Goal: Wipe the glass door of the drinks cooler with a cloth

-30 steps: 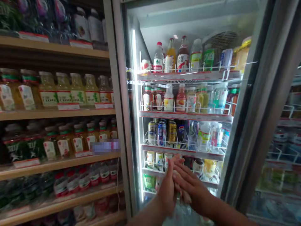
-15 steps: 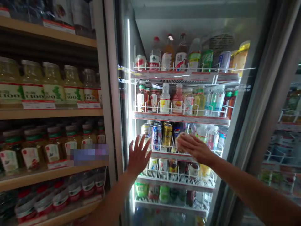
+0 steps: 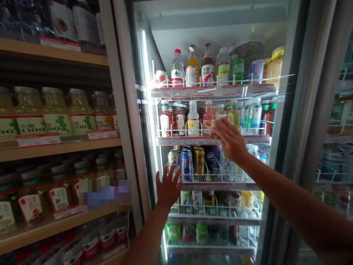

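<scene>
Gripping a pale wad [image 3: 215,131], the right hand [image 3: 231,141] has risen; the left hand [image 3: 168,188] splays.

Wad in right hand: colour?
Whitish wad, slightly blurred; shows best in the head view.

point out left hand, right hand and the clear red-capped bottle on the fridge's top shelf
Left hand [image 3: 168,189], head view: back of hand
Right hand [image 3: 230,140], head view: back of hand
Clear red-capped bottle [image 3: 177,74], head view: label

Shelves [image 3: 60,148] of bottled drinks [image 3: 81,112] stand left of the refrigerator [image 3: 215,23] (cans [image 3: 186,165] on its third rack [image 3: 217,187] down, bottles [image 3: 193,123] above).
</scene>
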`<state>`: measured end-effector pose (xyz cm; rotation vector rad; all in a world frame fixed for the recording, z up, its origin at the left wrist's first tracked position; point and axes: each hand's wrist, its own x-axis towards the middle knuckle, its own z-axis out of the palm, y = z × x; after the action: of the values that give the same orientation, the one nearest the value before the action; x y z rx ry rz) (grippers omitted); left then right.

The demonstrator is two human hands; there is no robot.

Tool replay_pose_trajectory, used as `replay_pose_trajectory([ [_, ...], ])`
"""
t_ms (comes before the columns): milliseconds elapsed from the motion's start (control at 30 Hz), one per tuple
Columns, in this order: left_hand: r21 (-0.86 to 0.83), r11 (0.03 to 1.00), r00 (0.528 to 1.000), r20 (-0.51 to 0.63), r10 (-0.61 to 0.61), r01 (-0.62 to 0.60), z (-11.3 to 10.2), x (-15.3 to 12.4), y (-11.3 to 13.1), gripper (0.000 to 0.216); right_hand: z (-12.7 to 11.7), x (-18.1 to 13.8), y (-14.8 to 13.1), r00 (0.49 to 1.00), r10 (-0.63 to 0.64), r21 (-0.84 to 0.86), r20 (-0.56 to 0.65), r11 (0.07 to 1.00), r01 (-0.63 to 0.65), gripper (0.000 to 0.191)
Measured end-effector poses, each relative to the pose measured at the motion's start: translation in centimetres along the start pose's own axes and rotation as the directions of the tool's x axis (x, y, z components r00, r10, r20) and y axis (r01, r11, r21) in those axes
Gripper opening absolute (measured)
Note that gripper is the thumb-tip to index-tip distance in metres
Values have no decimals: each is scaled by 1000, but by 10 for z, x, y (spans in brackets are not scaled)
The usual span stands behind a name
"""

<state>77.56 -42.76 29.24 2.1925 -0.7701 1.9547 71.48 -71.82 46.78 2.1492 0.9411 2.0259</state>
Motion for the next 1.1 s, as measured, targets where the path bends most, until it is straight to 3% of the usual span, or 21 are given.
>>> replay_pose_trajectory([
  [67,-4,1000,1000,-5,1,-1,0,-1,0,69,6,18,3,972,159,-31,-171,986,-167,66],
  [100,-5,1000,1000,-4,2,-2,-1,-1,0,69,10,21,-2,976,150,-32,-159,987,-157,66],
  [167,-3,1000,1000,14,4,-4,-1,-2,-1,69,21,20,-21,996,-67,23,65,998,66,67],
  [233,-10,1000,999,43,3,-2,-2,-3,-2,68,28,16,-39,905,-317,151,283,947,285,70],
  [267,-19,1000,998,59,1,0,-3,-4,-3,67,30,17,-42,887,-341,174,312,938,300,72],
  [300,-30,1000,997,72,-2,4,-3,-5,-3,65,31,20,-43,915,-287,155,285,955,251,73],
  [367,-52,999,997,81,-9,13,-6,-6,-2,60,33,31,-38,993,-21,64,116,998,14,76],
  [433,-81,996,997,71,-34,40,-11,-3,1,57,38,39,-38,987,162,45,-5,986,-162,77],
  [500,-152,984,995,20,-96,98,-20,7,8,57,47,32,-54,988,143,91,56,985,-147,78],
  [567,-285,953,990,-60,-128,106,-32,26,18,60,57,13,-83,980,7,174,200,984,-43,77],
  [633,-425,905,991,-110,-79,25,-41,52,29,62,64,-9,-110,958,-79,264,277,965,3,74],
  [733,-513,856,998,-53,39,-61,-44,83,42,65,59,-27,-123,960,-79,391,270,920,-35,77],
  [833,-440,898,999,32,17,-1,-33,83,49,73,32,-39,-93,969,-7,331,248,940,-78,79],
  [933,-268,961,992,123,-31,64,-22,49,49,72,-4,-71,-38,975,141,-51,173,990,-134,74],
  [1000,-177,983,987,159,-30,58,-18,27,44,66,-23,-105,-2,955,271,-281,120,932,-229,72],
  [1100,-139,990,992,126,1,17,-18,34,27,59,-35,-154,30,971,223,-359,90,916,-177,67],
])
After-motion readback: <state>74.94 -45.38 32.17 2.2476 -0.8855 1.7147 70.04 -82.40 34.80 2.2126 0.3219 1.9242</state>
